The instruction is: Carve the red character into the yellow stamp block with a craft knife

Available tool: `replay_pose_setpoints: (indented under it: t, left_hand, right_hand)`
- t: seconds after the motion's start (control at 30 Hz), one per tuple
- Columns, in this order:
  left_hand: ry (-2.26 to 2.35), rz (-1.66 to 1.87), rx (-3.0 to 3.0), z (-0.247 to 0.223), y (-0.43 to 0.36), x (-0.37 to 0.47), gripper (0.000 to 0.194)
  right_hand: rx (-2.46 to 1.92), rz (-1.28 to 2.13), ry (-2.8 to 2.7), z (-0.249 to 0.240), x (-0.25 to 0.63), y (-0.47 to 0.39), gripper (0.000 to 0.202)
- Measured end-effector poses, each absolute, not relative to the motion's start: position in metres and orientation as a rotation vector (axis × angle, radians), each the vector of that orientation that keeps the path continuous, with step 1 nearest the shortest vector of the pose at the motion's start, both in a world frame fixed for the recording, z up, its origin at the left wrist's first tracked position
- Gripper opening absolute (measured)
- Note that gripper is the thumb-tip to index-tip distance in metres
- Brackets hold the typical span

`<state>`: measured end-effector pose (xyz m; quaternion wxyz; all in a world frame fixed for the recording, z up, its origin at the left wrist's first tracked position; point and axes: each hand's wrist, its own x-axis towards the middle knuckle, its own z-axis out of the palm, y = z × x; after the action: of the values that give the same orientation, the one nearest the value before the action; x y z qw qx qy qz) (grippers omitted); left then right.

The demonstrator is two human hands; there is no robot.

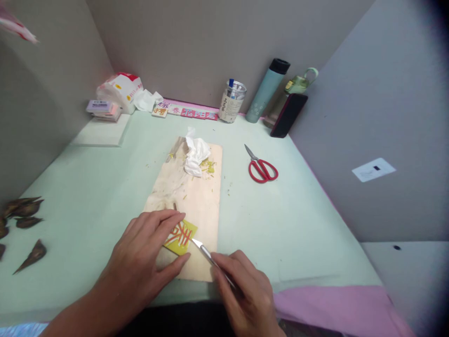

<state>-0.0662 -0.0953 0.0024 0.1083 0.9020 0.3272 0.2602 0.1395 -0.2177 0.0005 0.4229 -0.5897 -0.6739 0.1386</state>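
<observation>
A square yellow-green carving block (179, 247) with a red-and-white character on its face lies on the near part of a pale wooden board (205, 206). My left hand (147, 248) grips its edges between thumb and fingers, covering its left side. In my right hand (245, 285) is a slim silver craft knife (208, 255), held like a pen. The blade tip meets the block's right edge, at the end of the red strokes; whether it cuts in is too small to tell. Higher on the board rests a crumpled white tissue (196, 157) beside yellow-green shavings (209, 166).
Red-handled scissors (261, 168) lie right of the board. Along the back stand a can of pens (231, 105), a blue bottle (267, 93), a green-lidded bottle (298, 84) and a leaning phone (288, 116). Brown pointed husks (33, 256) lie left; a tissue pack (122, 91) sits back left.
</observation>
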Motion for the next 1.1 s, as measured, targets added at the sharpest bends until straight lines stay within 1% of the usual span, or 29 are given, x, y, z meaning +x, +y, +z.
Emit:
replay_pose_setpoints:
  t: [0.37,0.6,0.9,1.1]
  left_hand:
    - [0.992,0.776,2.635,0.003,-0.099,-0.063,0.044]
    - [1.074,0.768,2.640,0.003,-0.101,-0.062,0.049]
    - [1.112,0.743,2.622,0.001,-0.100,-0.061,0.050]
    - [1.093,0.761,2.664,0.002,-0.099,-0.062,0.049]
  right_hand:
    - [-1.558,0.368,-1.594,-0.003,0.127,-0.219,0.026]
    - [-1.559,0.291,-1.592,-0.006,0.124,-0.220,0.028]
    - [-1.575,0.224,-1.624,-0.008,0.123,-0.219,0.028]
    - [-1.558,0.165,-1.665,-0.009,0.122,-0.221,0.032]
